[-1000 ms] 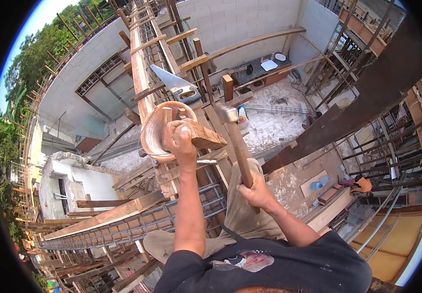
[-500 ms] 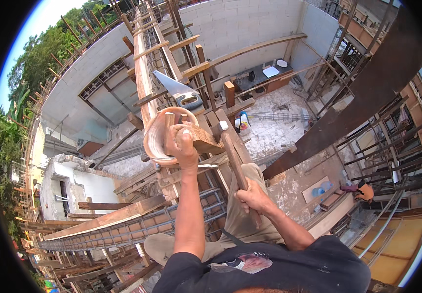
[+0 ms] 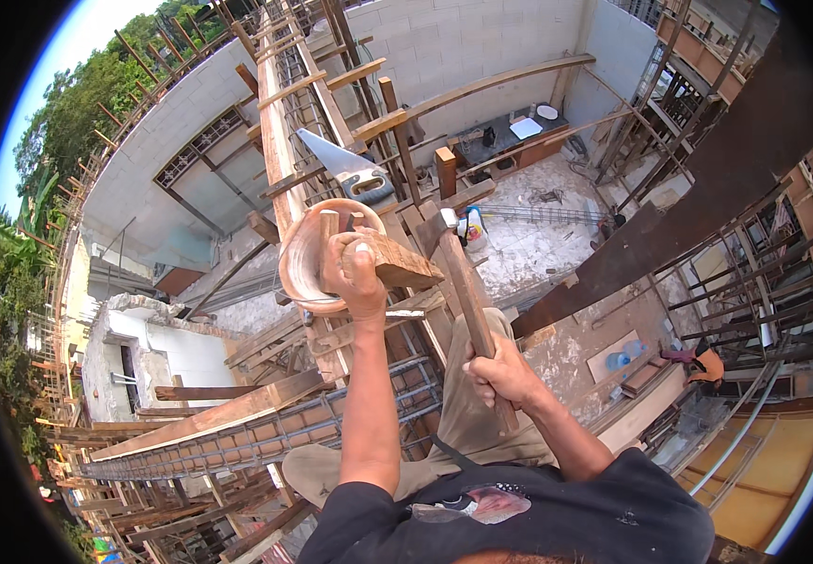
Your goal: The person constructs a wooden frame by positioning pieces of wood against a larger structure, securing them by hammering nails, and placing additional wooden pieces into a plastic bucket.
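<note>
A short wooden block (image 3: 404, 264) is gripped in my left hand (image 3: 359, 268), in front of a round, pinkish-brown tub (image 3: 298, 258). A smaller wooden piece (image 3: 329, 223) stands up at the tub beside my thumb. My right hand (image 3: 503, 370) is closed round the wooden handle of a hammer (image 3: 471, 291). Its head, with a pale metal face, is up beyond the block's right end and apart from it. Just past the tub, a handsaw (image 3: 345, 169) with a dark handle lies across the timbers. The tub's contents are partly hidden by my left hand.
Long formwork boards (image 3: 279, 155) with a rebar cage (image 3: 303, 89) run away from me. Another rebar cage (image 3: 265, 442) crosses at lower left. Far below is a floor (image 3: 538, 226) with debris. A person in orange (image 3: 705, 365) is down at the right.
The hammer and my right hand have moved slightly up and to the right. My left hand still grips the block, whose right end has shifted a little to the right.
</note>
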`<state>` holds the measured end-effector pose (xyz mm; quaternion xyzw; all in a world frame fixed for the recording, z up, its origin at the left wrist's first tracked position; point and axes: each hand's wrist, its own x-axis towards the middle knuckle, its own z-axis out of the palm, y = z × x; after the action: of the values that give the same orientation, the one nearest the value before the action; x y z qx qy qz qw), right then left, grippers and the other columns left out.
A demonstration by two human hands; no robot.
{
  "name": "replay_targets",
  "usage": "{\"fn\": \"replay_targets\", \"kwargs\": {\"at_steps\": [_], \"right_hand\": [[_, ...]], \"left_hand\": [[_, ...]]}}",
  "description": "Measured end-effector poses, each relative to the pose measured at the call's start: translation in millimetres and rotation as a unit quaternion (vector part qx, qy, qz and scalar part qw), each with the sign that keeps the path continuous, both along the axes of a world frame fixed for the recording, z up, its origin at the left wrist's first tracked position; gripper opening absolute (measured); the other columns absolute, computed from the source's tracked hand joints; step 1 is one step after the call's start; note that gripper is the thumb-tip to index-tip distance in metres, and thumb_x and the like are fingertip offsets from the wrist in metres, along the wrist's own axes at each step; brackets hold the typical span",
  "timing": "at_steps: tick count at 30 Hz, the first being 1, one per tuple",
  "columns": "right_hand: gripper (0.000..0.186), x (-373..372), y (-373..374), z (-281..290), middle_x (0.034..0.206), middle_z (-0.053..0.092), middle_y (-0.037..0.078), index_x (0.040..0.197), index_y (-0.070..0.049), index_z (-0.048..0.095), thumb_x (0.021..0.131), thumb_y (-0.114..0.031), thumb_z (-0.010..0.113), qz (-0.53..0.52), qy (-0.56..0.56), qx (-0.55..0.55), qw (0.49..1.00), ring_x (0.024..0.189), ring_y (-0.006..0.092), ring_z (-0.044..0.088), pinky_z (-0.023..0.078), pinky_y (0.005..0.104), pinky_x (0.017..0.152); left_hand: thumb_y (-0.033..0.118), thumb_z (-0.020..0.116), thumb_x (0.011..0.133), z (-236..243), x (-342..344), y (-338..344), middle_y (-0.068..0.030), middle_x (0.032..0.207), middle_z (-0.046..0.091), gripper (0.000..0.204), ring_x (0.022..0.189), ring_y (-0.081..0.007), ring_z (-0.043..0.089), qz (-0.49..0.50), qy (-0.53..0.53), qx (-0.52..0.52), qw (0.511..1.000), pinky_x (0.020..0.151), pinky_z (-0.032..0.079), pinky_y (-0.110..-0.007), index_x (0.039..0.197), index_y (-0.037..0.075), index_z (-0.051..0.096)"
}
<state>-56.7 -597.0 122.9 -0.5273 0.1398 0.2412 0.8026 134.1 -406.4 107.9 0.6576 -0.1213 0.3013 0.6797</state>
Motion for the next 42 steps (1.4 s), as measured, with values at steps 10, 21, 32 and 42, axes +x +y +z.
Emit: {"fn": "replay_targets", "kwargs": {"at_steps": [10,21,32,42], "right_hand": [[0.015,-7,13,8,0.07,0.052,0.001,0.1,-0.003,0.056,0.089,-0.008,0.065,0.035,-0.063,-0.073,0.995,0.057,0.0123,0.055,0.045,0.0316,0.055],[0.018,-17,10,5,0.07,0.054,0.002,0.103,0.0,0.058,0.087,-0.004,0.063,-0.07,-0.288,-0.256,0.92,0.063,0.0129,0.053,0.046,0.0314,0.059],[0.019,-12,-6,25,0.068,0.055,0.001,0.099,-0.004,0.051,0.087,0.0,0.065,-0.176,-0.439,-0.228,0.851,0.051,0.0075,0.051,0.041,0.0253,0.047],[0.011,5,-4,34,0.067,0.054,-0.001,0.097,-0.003,0.055,0.089,-0.008,0.062,-0.06,-0.297,-0.206,0.93,0.055,0.0094,0.052,0.044,0.029,0.054]], "left_hand": [[0.016,0.053,0.083,10,-4,-12,-0.0102,0.093,0.067,0.025,0.088,-0.0194,0.062,0.017,-0.022,0.037,0.999,0.087,0.051,-0.034,0.096,-0.004,0.063],[0.019,0.051,0.084,2,-5,-13,-0.0132,0.094,0.069,0.028,0.09,-0.0215,0.064,0.005,-0.006,0.0,1.0,0.087,0.05,-0.034,0.095,-0.004,0.062],[0.016,0.055,0.086,14,-2,-16,-0.0106,0.092,0.066,0.022,0.085,-0.0197,0.061,-0.001,0.01,0.002,1.0,0.082,0.05,-0.033,0.095,-0.003,0.062],[0.017,0.056,0.087,22,11,-8,-0.0095,0.085,0.062,0.021,0.079,-0.0202,0.059,0.047,0.005,0.053,0.998,0.076,0.049,-0.034,0.094,-0.002,0.064]]}}
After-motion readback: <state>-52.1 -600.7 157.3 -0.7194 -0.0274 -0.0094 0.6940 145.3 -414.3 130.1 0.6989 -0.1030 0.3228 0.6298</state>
